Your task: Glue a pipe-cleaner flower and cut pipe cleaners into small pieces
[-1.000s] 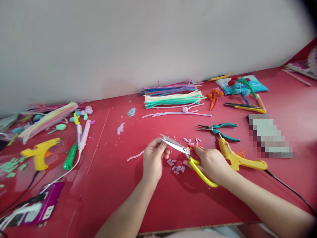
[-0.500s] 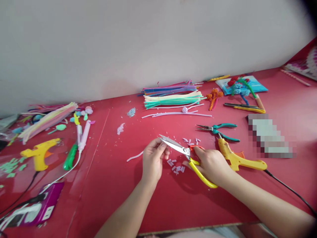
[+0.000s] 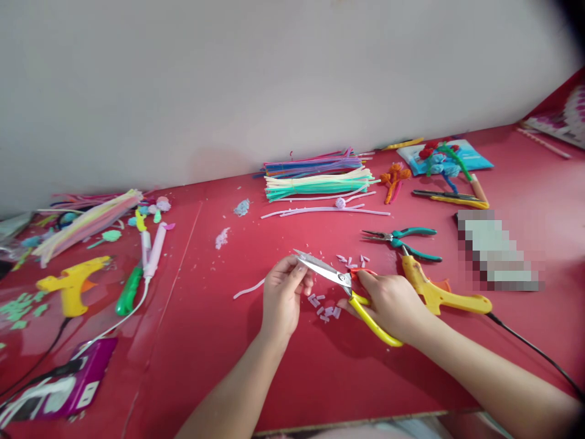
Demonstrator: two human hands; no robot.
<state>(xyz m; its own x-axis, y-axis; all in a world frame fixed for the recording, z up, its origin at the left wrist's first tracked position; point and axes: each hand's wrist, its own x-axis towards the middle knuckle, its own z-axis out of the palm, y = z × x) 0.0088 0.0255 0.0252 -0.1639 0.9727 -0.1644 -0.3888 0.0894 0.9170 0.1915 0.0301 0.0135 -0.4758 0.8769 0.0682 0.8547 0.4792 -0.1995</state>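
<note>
My right hand [image 3: 388, 302] is closed around the yellow and orange handles of a pair of scissors [image 3: 325, 272]. Their silver blades point left and reach my left hand [image 3: 284, 292]. The fingers of that hand are pinched together on a pale lilac pipe cleaner [image 3: 249, 289], whose tail sticks out to the left over the red table. The blade tips overlap the left fingertips, so the cutting spot is hidden. Short lilac pipe cleaner pieces [image 3: 326, 311] lie on the table between the hands, and more cut pieces [image 3: 351, 261] lie behind the scissors.
Green-handled pliers [image 3: 406, 238] and a yellow glue gun [image 3: 439, 296] lie right of my right hand. Pipe cleaner bundles [image 3: 320, 183] are by the wall. To the left are another glue gun [image 3: 75, 283], a pink-and-white corded tool [image 3: 155, 251] and a purple box [image 3: 98, 372].
</note>
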